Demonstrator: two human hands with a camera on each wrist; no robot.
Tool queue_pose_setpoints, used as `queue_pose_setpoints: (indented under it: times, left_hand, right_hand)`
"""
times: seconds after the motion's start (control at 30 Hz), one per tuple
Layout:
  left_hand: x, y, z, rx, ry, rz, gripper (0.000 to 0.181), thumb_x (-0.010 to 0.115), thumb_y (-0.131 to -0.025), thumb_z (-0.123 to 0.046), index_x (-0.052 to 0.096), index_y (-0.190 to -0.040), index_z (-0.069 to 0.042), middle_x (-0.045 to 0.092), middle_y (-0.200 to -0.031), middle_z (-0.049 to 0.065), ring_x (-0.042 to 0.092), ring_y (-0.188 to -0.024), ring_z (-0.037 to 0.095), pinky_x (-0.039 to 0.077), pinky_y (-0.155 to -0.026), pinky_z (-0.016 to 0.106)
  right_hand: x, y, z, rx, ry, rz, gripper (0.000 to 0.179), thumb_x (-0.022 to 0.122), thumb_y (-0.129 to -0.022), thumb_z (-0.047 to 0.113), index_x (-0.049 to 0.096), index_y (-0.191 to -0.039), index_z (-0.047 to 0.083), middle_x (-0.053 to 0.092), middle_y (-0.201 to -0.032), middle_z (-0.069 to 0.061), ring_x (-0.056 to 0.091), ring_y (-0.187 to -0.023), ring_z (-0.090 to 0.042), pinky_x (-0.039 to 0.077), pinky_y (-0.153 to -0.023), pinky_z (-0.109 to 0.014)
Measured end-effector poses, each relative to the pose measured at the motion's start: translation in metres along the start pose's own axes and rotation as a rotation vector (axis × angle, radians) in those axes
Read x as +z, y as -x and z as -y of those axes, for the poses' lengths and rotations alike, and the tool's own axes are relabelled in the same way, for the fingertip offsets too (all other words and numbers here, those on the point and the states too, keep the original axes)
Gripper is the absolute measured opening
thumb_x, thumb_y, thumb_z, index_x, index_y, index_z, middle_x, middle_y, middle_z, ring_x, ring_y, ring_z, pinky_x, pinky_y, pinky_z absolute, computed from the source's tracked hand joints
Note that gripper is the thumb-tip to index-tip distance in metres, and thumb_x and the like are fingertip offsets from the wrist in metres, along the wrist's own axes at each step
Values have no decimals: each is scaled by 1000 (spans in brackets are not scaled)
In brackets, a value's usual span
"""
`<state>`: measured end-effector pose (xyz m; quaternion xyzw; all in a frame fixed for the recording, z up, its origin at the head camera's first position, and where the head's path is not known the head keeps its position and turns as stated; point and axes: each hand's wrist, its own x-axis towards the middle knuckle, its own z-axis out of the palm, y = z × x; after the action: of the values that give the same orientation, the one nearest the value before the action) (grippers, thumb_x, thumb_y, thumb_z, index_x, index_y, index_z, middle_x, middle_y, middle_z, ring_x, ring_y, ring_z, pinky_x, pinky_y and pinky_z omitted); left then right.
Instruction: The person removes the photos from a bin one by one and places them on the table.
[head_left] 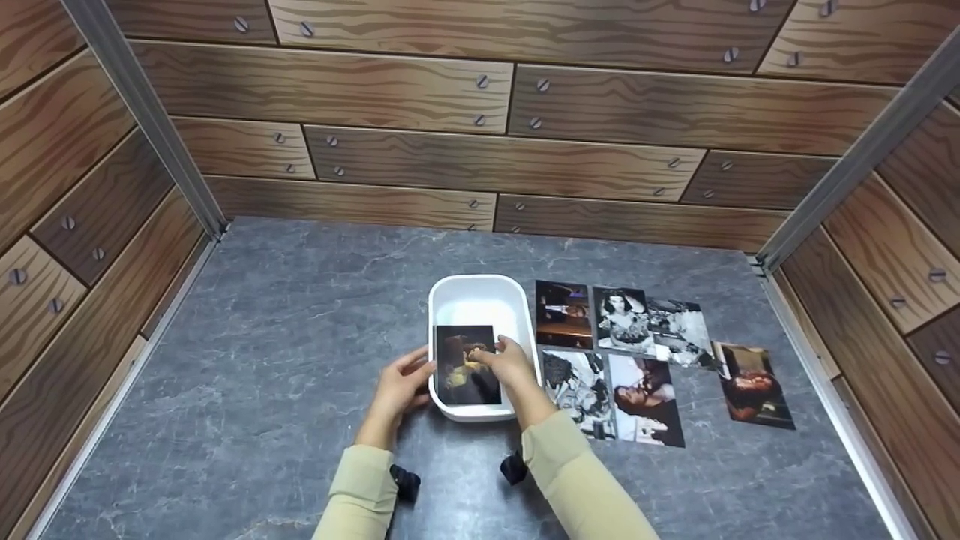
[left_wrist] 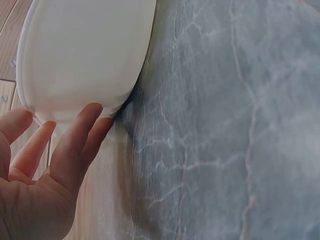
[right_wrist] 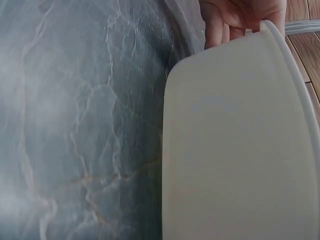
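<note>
The right hand (head_left: 510,360) pinches the photo (head_left: 466,365), long axis running away from the person, over the near end of the tub (head_left: 480,296); the left hand (head_left: 401,386), fingers relaxed, touches the tub's left wall.

Open tabletop (head_left: 300,337) left of tub (head_left: 480,289)

Both forearms, in pale sleeves, extend forward side by side. Left hand (head_left: 401,386): palm turned inward toward the right hand, fingers (left_wrist: 80,140) straight and relaxed, tips in light contact. Right hand (head_left: 510,364): raised slightly above the left, wrist bent downward, fingers curled in a pinch.
</note>
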<state>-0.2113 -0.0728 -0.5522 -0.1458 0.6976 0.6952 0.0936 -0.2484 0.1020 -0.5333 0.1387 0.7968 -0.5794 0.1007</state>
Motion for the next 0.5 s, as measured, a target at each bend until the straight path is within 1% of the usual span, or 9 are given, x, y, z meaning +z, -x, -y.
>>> queue_pose_setpoints:
  times: [0.1, 0.2, 0.27, 0.33, 0.43, 0.5]
  left_hand:
    - [0, 0, -1, 8, 7, 4, 46, 65, -93, -17, 55, -136, -5, 57, -131, 26, 65, -92, 18, 60, -61, 31]
    - [-1, 1, -1, 9, 8, 7, 46, 65, -93, -17, 55, -135, -5, 57, -131, 26, 64, -90, 17, 60, -61, 30]
    - [-1, 1, -2, 11, 11, 10, 46, 65, -93, -17, 55, -136, -4, 57, -131, 26, 64, -92, 17, 60, -62, 30]
    - [-1, 1, -2, 11, 16, 15, 46, 64, -93, -17, 54, -136, -4, 56, -132, 26, 64, -93, 18, 60, -63, 30]
    - [-1, 1, -2, 6, 19, 20, 46, 64, -94, -17, 53, -136, -4, 56, -133, 26, 65, -95, 20, 60, -64, 31]
    - [-1, 1, -2, 1, 11, 22, 46, 64, -94, -17, 53, -137, -4, 56, -133, 26, 65, -96, 21, 60, -64, 32]
  right_hand:
    - [3, -6, -3, -2, -15, -45, 69, 67, -81, 3, 36, -141, -13, 49, -136, -31, 49, -125, -40, 43, -107, -42]
    - [3, -7, -3, -33, -52, -90, 64, 64, -79, -6, 42, -139, -11, 55, -125, -28, 56, -111, -35, 51, -96, -37]
    - [2, -6, -3, -58, -62, -101, 57, 62, -78, -9, 49, -133, -11, 59, -115, -25, 58, -99, -29, 53, -86, -33]
    - [-1, -5, -2, -80, -56, -95, 48, 63, -79, -9, 55, -127, -11, 63, -106, -22, 58, -92, -24, 54, -81, -30]
    - [-11, -2, 1, -112, -29, -93, 36, 66, -81, -4, 62, -116, -10, 68, -99, -21, 61, -85, -19, 54, -78, -27]
    - [-20, 0, 4, -118, -66, -102, 33, 67, -81, -3, 63, -114, -10, 69, -96, -20, 61, -82, -16, 53, -75, -25]
